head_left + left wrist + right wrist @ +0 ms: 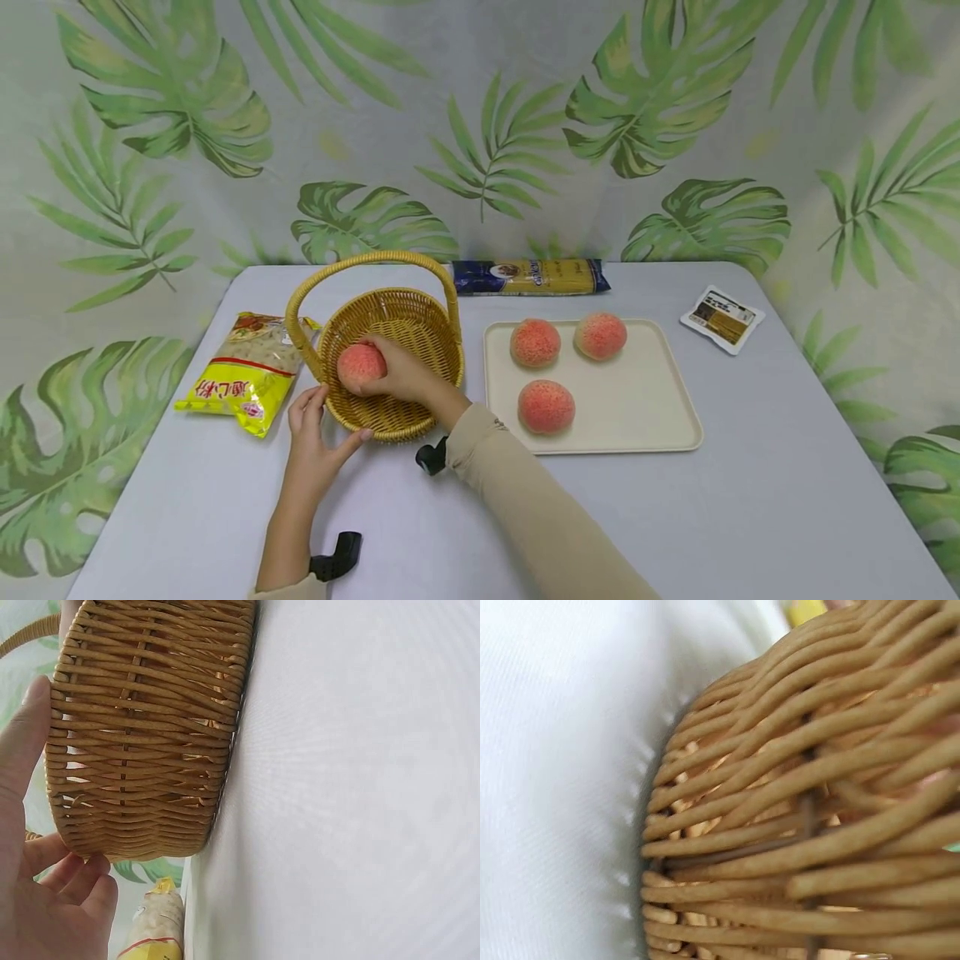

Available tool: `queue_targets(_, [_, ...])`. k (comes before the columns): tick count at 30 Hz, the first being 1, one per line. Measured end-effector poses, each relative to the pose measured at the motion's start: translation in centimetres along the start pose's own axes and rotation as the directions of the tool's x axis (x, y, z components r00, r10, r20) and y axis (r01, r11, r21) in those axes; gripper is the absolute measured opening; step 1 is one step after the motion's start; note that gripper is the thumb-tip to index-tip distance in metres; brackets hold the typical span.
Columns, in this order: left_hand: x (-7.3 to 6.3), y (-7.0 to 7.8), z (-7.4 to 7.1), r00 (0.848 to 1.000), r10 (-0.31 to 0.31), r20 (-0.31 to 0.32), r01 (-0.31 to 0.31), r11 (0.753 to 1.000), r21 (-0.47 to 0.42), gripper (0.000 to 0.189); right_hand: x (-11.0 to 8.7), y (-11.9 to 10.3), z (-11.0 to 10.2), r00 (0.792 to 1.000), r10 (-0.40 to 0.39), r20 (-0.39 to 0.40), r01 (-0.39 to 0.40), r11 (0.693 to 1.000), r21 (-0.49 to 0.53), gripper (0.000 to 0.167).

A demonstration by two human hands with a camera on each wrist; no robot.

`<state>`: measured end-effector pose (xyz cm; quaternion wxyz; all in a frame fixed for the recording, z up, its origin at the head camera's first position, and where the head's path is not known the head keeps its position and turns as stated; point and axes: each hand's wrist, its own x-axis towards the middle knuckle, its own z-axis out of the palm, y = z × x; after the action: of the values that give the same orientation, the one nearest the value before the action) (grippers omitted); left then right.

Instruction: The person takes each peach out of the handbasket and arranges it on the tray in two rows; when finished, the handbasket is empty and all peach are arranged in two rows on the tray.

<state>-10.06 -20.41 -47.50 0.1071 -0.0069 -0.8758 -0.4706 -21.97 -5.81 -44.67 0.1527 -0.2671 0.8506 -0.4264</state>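
A round wicker basket [420,333] with a tall arched handle stands on the left part of the table. Inside it, near the left wall, my right hand [408,377] grips a pink speckled peach [358,368] between thumb and fingers. My left hand [313,446] steadies the basket from the near left, thumb and fingertips spread apart along its rim. In the left wrist view, the thumb and bent fingers of that hand press the woven wall [150,742]. The right wrist view is filled by the basket's outer weave [802,825], which hides the right hand.
Right of the basket, a cream tray [630,400] bears three peaches [546,407]. A yellow bag [251,367] lies left of the basket. Behind are a long blue-and-yellow pasta packet [532,277] and, far right, a small white packet [723,319].
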Motion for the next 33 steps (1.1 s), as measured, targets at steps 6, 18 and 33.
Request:
queue_targets(6, [0.0, 0.0, 0.0, 1.0, -0.002, 0.002, 0.002, 1.0, -0.007, 0.089, -1.6, -0.4, -1.4, 0.987, -0.124, -0.103, 0.132, 0.989, 0.069, 0.069])
queue_targets(18, [0.0, -0.1, 0.1, 1.0, -0.011, -0.002, 0.011, 1.0, 0.002, 0.09, -10.2, -0.6, -6.7, 0.887, -0.328, -0.324, 0.362, 0.931, 0.049, 0.068])
queue_targets(33, [0.0, 0.2, 0.1, 1.0, -0.026, 0.008, 0.026, 1.0, 0.007, 0.09, -20.3, 3.5, -12.8, 0.728, -0.259, -0.635, 0.324, 0.946, -0.013, 0.066])
